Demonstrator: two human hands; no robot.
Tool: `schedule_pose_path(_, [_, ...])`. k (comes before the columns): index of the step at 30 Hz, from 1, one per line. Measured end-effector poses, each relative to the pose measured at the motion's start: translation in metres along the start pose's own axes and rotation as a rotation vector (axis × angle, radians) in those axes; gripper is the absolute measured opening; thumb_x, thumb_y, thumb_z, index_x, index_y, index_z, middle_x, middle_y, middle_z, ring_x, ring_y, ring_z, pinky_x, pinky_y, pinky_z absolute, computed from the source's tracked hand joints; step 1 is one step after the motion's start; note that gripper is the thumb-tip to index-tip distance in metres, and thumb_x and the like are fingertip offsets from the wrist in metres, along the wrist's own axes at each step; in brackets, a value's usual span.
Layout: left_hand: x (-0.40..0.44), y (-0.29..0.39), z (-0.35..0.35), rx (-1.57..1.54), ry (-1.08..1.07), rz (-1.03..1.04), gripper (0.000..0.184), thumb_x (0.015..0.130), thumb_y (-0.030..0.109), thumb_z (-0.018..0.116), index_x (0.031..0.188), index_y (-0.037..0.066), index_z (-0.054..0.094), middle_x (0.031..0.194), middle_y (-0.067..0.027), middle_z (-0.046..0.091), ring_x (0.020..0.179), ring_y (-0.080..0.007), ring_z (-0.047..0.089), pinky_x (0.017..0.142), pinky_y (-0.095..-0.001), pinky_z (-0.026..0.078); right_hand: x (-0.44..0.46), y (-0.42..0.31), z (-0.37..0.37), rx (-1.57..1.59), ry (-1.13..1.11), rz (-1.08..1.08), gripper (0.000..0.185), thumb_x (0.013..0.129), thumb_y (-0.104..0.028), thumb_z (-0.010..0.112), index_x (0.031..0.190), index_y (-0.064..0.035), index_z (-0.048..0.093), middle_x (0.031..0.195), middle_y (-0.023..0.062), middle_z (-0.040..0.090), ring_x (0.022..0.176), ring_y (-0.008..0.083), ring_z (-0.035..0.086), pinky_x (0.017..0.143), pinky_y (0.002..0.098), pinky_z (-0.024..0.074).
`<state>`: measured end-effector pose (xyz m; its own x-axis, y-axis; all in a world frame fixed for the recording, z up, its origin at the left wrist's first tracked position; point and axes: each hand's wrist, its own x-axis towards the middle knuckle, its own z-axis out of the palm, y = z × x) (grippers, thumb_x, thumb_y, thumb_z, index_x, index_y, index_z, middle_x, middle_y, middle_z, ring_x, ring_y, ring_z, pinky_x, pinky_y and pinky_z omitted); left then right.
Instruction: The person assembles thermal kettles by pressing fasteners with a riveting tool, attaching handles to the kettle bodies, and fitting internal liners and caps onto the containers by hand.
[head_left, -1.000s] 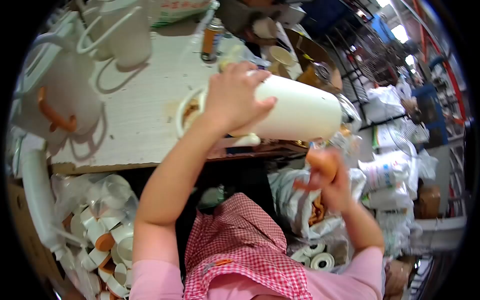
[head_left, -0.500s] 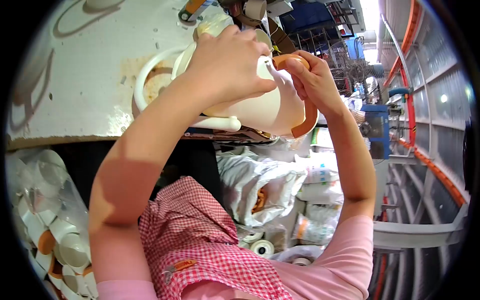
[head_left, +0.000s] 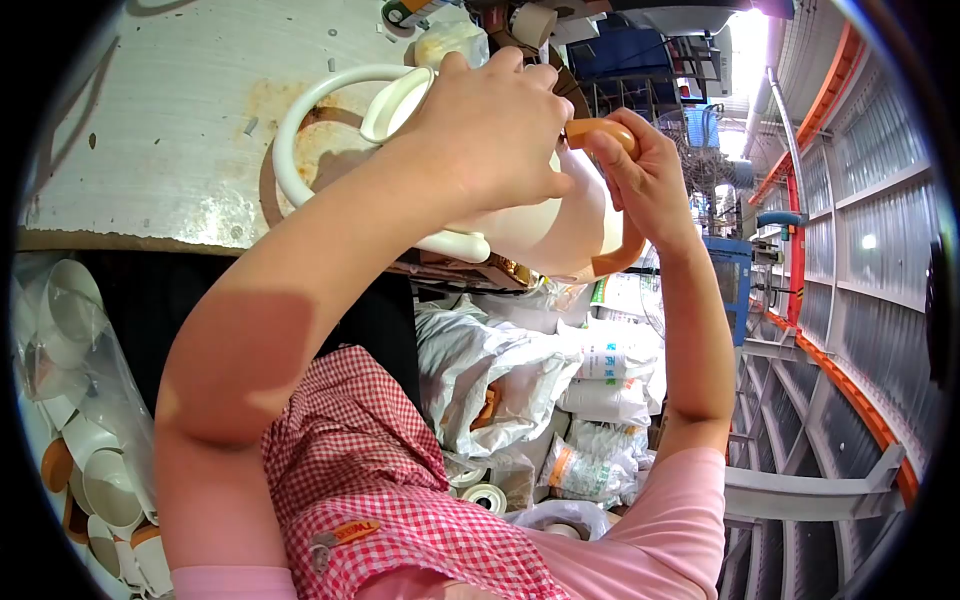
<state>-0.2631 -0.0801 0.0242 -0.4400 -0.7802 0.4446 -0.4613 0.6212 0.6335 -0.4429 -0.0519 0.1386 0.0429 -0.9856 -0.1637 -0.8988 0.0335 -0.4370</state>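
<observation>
A cream plastic vessel (head_left: 530,235), resembling a watering can, lies tilted at the table edge, its oval rim (head_left: 378,118) facing left. From it a thick white curved tube (head_left: 288,140) loops over the tabletop. My left hand (head_left: 510,130) is wrapped over the vessel's upper side, fingers bent around it. On the right, my right hand (head_left: 650,185) grips an orange curved handle (head_left: 628,250) between thumb and fingers. The handle's upper end is close against the vessel near my left fingertips; its lower end lies along the vessel's base. Whether the ends are fastened cannot be seen.
The white table (head_left: 150,130) has small scraps and a rusty stain. A clear bag (head_left: 450,45) lies behind the vessel. Below are white sacks (head_left: 500,360), one with orange parts inside. A bag of white and orange parts (head_left: 100,450) stands lower left. A fan (head_left: 690,150) stands beyond.
The view has shifted slightly, and the vessel and both hands appear a little farther right. Both hands keep their holds on the vessel and handle.
</observation>
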Motion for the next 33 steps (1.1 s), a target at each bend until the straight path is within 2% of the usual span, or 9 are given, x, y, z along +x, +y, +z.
schedule_pose_path(1, [0.0,0.0,0.0,-0.006,-0.003,-0.006,0.057,0.075,0.047,0.074,0.121,0.013,0.071,0.12,-0.0042,0.062,0.121,-0.0227,0.054,0.102,-0.0465,0.042,0.0,-0.002,-0.001,-0.001,0.001,0.003,0.033,0.095,-0.036,0.071,0.098,-0.0032,0.066,0.066,-0.0008,0.059,0.054,0.0046,0.052,0.048,0.0233,0.0434])
schedule_pose_path(3, [0.0,0.0,0.001,-0.015,-0.006,-0.005,0.058,0.075,0.047,0.075,0.121,0.013,0.07,0.12,-0.0043,0.062,0.121,-0.0228,0.054,0.102,-0.0463,0.042,0.0,-0.008,0.0,-0.281,0.079,-0.166,0.029,0.092,-0.03,0.075,0.096,-0.0032,0.065,0.071,0.0044,0.066,0.061,0.0135,0.061,0.058,0.0296,0.0505])
schedule_pose_path(4, [-0.001,-0.001,0.004,-0.013,0.032,0.005,0.057,0.075,0.046,0.075,0.121,0.013,0.07,0.12,-0.0041,0.062,0.121,-0.0228,0.054,0.101,-0.046,0.042,-0.003,-0.023,0.002,-0.446,0.094,-0.18,0.028,0.089,-0.027,0.076,0.095,-0.003,0.065,0.079,0.0104,0.071,0.068,0.0229,0.067,0.067,0.0354,0.0531])
schedule_pose_path(5, [-0.001,-0.001,0.006,-0.012,0.069,0.022,0.057,0.075,0.045,0.075,0.121,0.012,0.07,0.12,-0.0038,0.062,0.121,-0.0229,0.054,0.101,-0.0457,0.042,-0.003,-0.023,0.003,-0.447,0.105,-0.173,0.028,0.089,-0.027,0.076,0.095,-0.003,0.065,0.079,0.0104,0.071,0.068,0.0229,0.067,0.067,0.0354,0.0531])
schedule_pose_path(8, [0.0,-0.001,0.006,-0.005,0.083,0.034,0.056,0.075,0.044,0.075,0.12,0.012,0.07,0.12,-0.0031,0.062,0.121,-0.0227,0.053,0.099,-0.0445,0.042,0.001,-0.018,-0.002,-0.45,0.062,-0.307,0.031,0.088,-0.031,0.076,0.096,-0.0039,0.064,0.083,0.0128,0.073,0.071,0.0327,0.068,0.065,0.0384,0.0524])
schedule_pose_path(11, [0.001,-0.001,0.004,0.012,0.082,0.046,0.054,0.075,0.044,0.076,0.118,0.01,0.07,0.12,-0.0024,0.061,0.12,-0.0234,0.053,0.097,-0.0443,0.043,0.003,-0.02,-0.005,-0.486,0.048,-0.366,0.034,0.087,-0.034,0.076,0.094,-0.0037,0.061,0.082,0.0113,0.073,0.072,0.0359,0.067,0.063,0.0396,0.0514])
schedule_pose_path(21, [0.004,-0.005,0.005,-0.007,0.089,0.132,0.054,0.072,0.044,0.079,0.111,0.009,0.069,0.117,-0.0029,0.061,0.114,-0.0248,0.055,0.094,-0.0424,0.044,0.007,-0.017,-0.007,-0.457,-0.013,-0.343,0.035,0.088,-0.035,0.074,0.089,-0.0028,0.059,0.088,0.0076,0.075,0.075,0.0353,0.067,0.066,0.0414,0.0503])
schedule_pose_path(29, [0.004,-0.003,0.007,0.005,0.121,0.147,0.052,0.073,0.04,0.08,0.112,0.009,0.068,0.118,-0.0035,0.061,0.115,-0.0277,0.055,0.095,-0.0439,0.045,0.006,-0.012,-0.006,-0.529,0.032,-0.37,0.034,0.087,-0.037,0.074,0.088,-0.0049,0.061,0.081,0.0104,0.072,0.077,0.0364,0.067,0.066,0.0438,0.0501])
schedule_pose_path(33, [0.008,0.005,-0.001,0.018,0.026,0.173,0.051,0.073,0.036,0.08,0.114,0.009,0.067,0.119,-0.0043,0.061,0.117,-0.0294,0.054,0.097,-0.0447,0.044,0.005,-0.006,-0.008,-0.563,0.089,-0.383,0.038,0.084,-0.045,0.073,0.091,-0.0082,0.065,0.08,0.0126,0.068,0.079,0.037,0.065,0.069,0.0475,0.0494])
